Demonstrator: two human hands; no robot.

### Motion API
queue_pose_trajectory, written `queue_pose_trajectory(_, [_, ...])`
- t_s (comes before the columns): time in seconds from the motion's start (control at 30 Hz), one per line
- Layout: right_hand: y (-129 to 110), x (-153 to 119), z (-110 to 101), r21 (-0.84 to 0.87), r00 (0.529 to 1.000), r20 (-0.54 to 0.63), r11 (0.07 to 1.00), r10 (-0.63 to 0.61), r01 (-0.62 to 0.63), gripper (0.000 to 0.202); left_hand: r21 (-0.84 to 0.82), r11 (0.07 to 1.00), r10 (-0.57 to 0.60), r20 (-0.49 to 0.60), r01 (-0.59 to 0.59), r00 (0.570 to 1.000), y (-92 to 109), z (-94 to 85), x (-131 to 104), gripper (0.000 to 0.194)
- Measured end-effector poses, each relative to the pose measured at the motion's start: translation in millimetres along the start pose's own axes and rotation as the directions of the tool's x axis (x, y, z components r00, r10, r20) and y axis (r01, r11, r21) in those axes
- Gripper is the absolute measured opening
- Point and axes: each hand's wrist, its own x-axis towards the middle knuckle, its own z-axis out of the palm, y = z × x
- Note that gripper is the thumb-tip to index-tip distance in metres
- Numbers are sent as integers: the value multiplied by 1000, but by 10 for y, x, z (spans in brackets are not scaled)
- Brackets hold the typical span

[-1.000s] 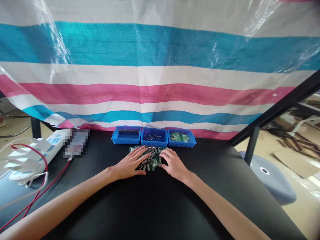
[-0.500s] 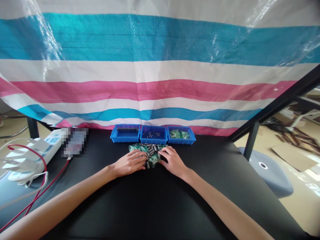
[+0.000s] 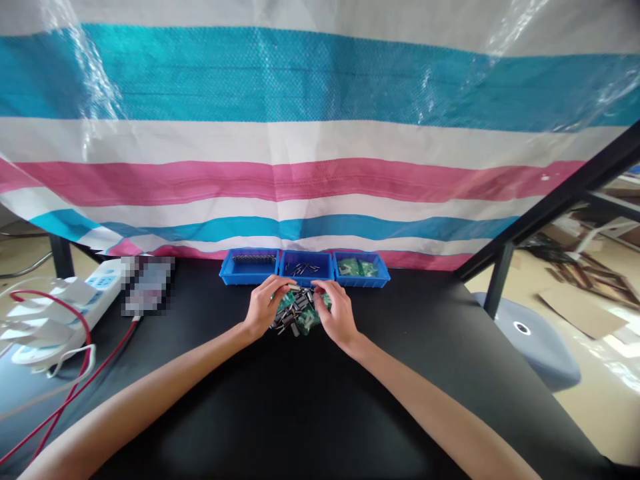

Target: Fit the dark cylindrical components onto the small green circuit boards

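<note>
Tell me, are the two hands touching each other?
Apart. The head view shows a gap between the left hand and the right hand, with the parts pile visible between them.

Streaky white glare on the striped sheet (image 3: pixel 310 143), corners stretched, soft.

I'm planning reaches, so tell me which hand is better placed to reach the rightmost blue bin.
Right, probably: the right hand is nearer the rightmost blue bin, while the left hand is across the pile of small parts.
</note>
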Motion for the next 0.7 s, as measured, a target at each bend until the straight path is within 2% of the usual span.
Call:
queue_pose_trajectory(0.1, [24,12,153,64,999,-50,998,18,-14,22,-37,999,-32,-58,30,998,-28,126,33,21])
queue_pose_trajectory(0.2, [103,-19,217,81,997,-71,997,-6,11,22,-40,999,0,-62,-2,998,-95,184,-13,20])
queue_pose_trajectory(0.33, [165,-50,226,77,997,-62,995,-56,60,21,-17,996,86,-44,-86,995,-157,212,-80,19])
queue_pose_trajectory(0.5, [170,-63,244,65,993,-43,992,-105,108,18,1,984,180,-51,-180,982,-143,219,-99,19])
queue_pose_trajectory(0.7, [149,-75,225,56,995,-41,994,-87,89,17,12,985,170,-38,-170,985,-97,201,-100,16])
